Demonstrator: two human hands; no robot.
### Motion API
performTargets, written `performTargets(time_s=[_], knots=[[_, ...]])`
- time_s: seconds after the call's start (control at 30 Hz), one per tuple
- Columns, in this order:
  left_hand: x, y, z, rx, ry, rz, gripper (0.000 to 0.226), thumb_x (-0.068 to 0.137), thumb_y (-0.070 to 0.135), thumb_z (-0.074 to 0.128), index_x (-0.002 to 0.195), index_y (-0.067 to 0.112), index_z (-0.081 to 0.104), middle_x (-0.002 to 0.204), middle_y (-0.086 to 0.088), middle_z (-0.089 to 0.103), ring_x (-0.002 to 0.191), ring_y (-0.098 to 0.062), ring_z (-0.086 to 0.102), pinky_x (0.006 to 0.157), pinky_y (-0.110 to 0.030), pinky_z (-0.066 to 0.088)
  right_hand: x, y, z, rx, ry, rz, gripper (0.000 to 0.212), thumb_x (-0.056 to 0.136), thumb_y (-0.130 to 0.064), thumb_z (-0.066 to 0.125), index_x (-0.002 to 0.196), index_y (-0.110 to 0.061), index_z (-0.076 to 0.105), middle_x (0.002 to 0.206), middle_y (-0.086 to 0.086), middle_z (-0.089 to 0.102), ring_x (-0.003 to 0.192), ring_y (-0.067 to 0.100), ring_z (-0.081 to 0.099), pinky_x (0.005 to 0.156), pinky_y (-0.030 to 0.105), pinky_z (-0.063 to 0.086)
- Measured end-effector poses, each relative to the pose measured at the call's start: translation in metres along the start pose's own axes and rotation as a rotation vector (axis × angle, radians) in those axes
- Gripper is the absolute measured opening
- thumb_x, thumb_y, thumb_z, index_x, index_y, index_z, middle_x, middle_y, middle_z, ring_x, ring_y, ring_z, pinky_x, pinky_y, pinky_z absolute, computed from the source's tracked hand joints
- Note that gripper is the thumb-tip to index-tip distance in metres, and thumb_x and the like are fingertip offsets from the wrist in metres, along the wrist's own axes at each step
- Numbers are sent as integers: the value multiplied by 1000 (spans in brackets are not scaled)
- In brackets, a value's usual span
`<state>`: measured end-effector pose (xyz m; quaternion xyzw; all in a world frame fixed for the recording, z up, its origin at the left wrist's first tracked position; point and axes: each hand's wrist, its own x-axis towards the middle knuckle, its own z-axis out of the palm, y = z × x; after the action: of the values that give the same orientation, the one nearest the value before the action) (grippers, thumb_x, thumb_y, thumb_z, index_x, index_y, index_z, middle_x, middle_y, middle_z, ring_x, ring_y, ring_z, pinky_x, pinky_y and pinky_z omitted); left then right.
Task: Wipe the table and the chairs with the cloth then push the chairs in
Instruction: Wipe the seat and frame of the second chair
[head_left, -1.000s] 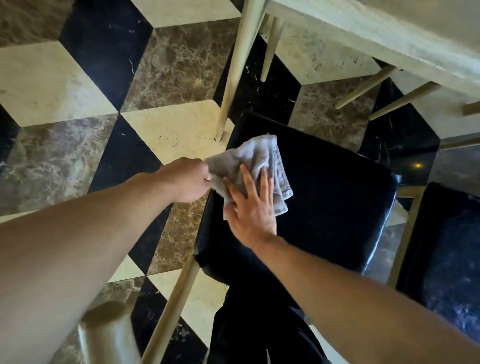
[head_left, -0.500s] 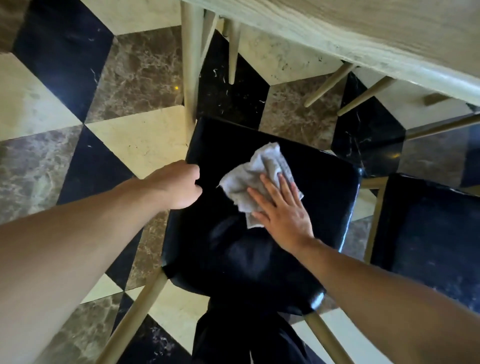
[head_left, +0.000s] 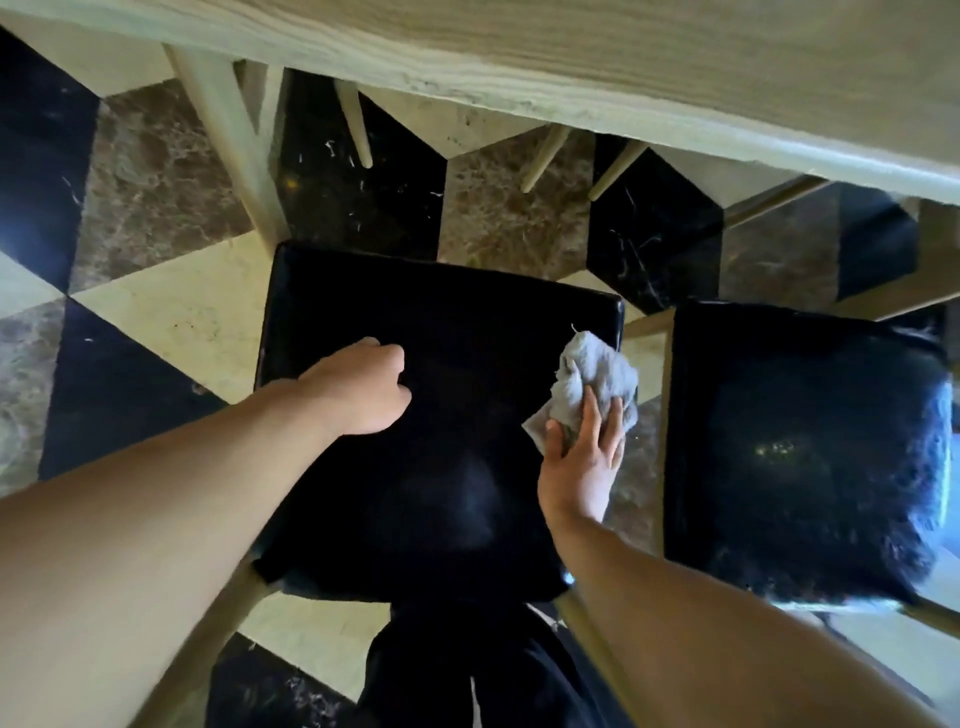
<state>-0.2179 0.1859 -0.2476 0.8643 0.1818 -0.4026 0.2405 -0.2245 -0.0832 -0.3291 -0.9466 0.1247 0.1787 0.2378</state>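
A chair with a black padded seat (head_left: 441, 467) and pale wooden legs stands right below me, pulled out from the pale wooden table (head_left: 623, 67) along the top. My right hand (head_left: 584, 462) presses a crumpled grey cloth (head_left: 592, 384) flat against the seat's right edge, fingers spread over it. My left hand (head_left: 358, 389) hovers or rests over the seat's left middle with its fingers curled in, nothing in it.
A second black-seated chair (head_left: 800, 457) stands close on the right, a narrow gap between the two. Table and chair legs (head_left: 234, 150) stand on the black, brown and cream marble floor (head_left: 171, 317). My dark trousers (head_left: 467, 670) show below the seat.
My right hand has swept the cloth from the seat's left side across to its right edge. My left hand let go of the cloth and moved over the seat. The view shifted right.
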Motion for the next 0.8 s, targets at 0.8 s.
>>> performTargets(time_s=[0.8], knots=[[4, 35, 39, 85, 67, 21, 48, 96, 27, 50, 143, 18, 44, 142, -1, 44, 120, -24, 53, 94, -42, 48, 78, -25, -13, 47, 51, 115, 63, 103, -51, 32, 160, -27, 17, 161, 6, 28, 131, 42, 39, 112, 49, 29]])
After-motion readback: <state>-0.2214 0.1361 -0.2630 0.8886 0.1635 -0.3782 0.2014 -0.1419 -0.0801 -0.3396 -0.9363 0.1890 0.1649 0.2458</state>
